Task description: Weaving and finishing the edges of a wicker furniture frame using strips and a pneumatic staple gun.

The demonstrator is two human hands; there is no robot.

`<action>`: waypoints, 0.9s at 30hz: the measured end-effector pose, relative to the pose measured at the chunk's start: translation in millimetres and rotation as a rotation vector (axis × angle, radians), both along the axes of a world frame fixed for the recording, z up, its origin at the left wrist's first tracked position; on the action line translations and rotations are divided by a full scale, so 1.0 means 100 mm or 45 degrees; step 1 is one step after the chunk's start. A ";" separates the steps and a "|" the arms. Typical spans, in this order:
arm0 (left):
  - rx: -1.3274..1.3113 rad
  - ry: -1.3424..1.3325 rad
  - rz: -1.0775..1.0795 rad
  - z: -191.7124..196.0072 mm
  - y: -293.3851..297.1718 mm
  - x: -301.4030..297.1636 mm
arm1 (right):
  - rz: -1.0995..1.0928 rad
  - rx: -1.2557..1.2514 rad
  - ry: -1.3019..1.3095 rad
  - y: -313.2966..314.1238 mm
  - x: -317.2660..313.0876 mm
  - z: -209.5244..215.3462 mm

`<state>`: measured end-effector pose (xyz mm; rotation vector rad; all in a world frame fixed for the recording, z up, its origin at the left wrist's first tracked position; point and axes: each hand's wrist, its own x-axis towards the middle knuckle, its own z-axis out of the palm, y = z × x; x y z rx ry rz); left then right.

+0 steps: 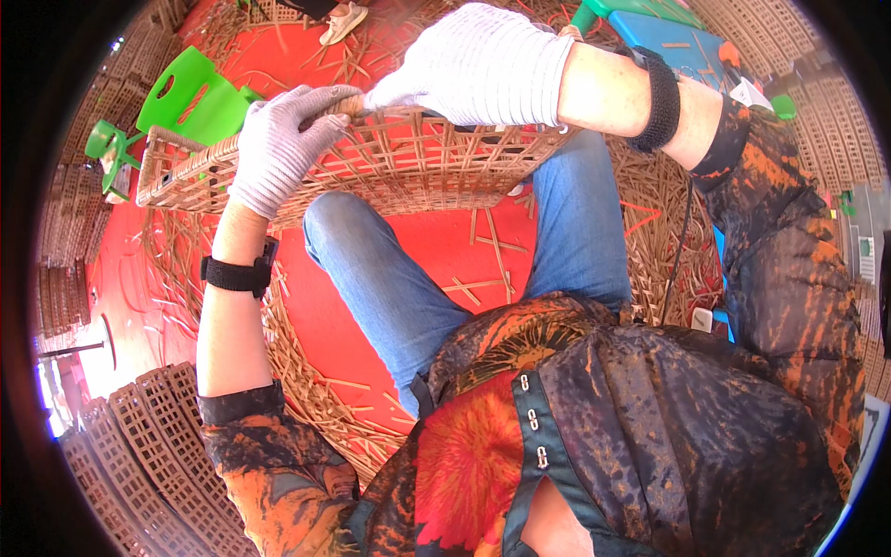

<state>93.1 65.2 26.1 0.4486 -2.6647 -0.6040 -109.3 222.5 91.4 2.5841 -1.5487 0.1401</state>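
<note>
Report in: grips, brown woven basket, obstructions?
White gloved left grip, white gloved right grip. Brown woven basket: held at rim. Loose tan strips below, not blocking.

Basket (436, 190) partly hidden (top edge)

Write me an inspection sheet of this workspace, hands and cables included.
Surface: smooth red floor, littered.
Job's things: brown lattice-woven basket, long side across the view.
Clutter: loose flat tan strips, heaped on both sides.
Hands: white-gloved left hand closed on the basket's edge; white-gloved right hand at the same edge, fingers mostly hidden.
Cables: thin black cord-like line, ends unclear.
Surroundings: bright green plastic chair, stacked brown lattice pieces, someone's pale shoe.
</note>
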 end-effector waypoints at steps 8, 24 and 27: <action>0.116 0.034 -0.066 -0.01 -0.02 0.00 | -0.238 0.141 0.205 0.00 0.12 0.02; 0.079 -0.095 0.088 0.01 0.01 -0.08 | -0.215 0.098 -0.011 -0.11 0.12 -0.01; 0.088 -0.167 0.147 0.04 0.03 -0.11 | -0.302 0.137 0.012 -0.07 0.12 -0.04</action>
